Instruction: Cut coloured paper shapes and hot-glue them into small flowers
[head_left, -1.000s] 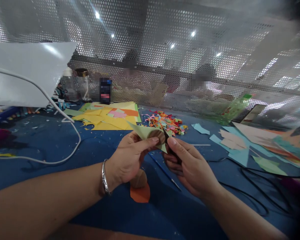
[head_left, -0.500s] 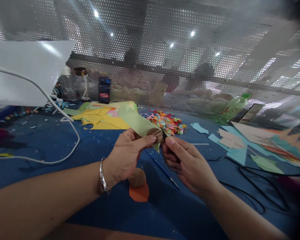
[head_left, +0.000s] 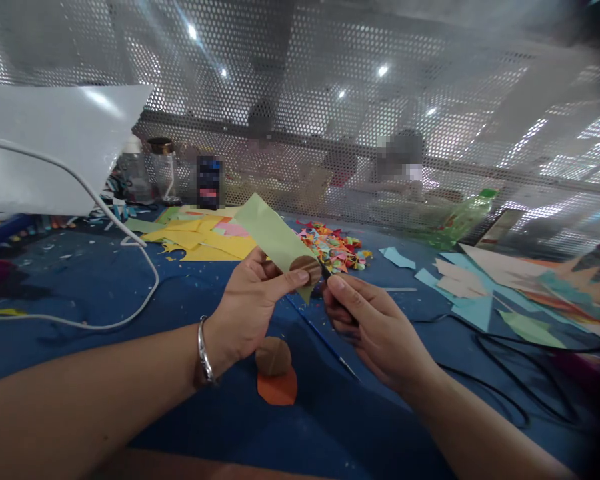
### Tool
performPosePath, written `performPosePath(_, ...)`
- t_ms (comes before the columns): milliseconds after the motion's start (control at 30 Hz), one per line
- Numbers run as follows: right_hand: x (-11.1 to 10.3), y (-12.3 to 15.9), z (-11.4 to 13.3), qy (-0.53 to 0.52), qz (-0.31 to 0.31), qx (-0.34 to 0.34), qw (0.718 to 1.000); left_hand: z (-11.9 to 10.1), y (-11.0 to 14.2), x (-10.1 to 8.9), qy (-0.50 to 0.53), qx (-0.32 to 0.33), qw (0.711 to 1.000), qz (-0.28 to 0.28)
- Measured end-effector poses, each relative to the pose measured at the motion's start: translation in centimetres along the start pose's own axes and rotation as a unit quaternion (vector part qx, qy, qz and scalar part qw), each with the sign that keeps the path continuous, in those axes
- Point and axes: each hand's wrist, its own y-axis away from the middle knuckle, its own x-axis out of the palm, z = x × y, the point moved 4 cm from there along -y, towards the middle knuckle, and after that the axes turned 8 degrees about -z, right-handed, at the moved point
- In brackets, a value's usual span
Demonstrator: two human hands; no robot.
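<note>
My left hand [head_left: 253, 300] pinches a pale green sheet of paper [head_left: 273, 233] together with a round brown paper piece [head_left: 306, 265] lying against it, thumb on top. In my right hand [head_left: 365, 310] is a dark tool that looks like scissors [head_left: 325, 270], mostly hidden by the fingers. Its dark tip meets the right edge of the paper, beside the brown round. Below the hands, a second brown paper round [head_left: 273, 356] overlaps an orange paper piece [head_left: 279, 389] on the blue table.
A blue thin-handled tool [head_left: 320, 335] lies between my hands. Behind are yellow paper sheets [head_left: 215, 248] and a heap of colourful scraps [head_left: 337, 247]. Cut paper [head_left: 473, 283] and black cable [head_left: 510, 373] lie right, a white cable [head_left: 153, 267] left. A perforated screen [head_left: 300, 80] stands behind.
The green paper and brown round have turned slightly and shifted a little left in my left hand, so the sheet's far end stands higher. My right hand has stayed close to the paper edge.
</note>
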Motion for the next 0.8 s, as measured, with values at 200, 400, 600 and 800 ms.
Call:
performPosePath(200,-0.07,-0.17,-0.21,0.001,-0.009,0.002,1.000,-0.04,0.02,-0.09,-0.010,0.006,1.000,-0.013)
performPosePath(400,-0.21,-0.23,-0.19,0.009,-0.002,0.000,1.000,-0.02,0.06,-0.06,-0.014,0.013,1.000,-0.002)
performPosePath(600,-0.22,-0.21,-0.22,0.017,-0.002,0.000,1.000,-0.10,0.07,0.01,-0.020,0.022,1.000,0.001)
performPosePath(800,-0.20,-0.16,0.00,0.032,0.008,-0.015,0.999,-0.18,-0.03,-0.15,-0.022,0.014,1.000,-0.005)
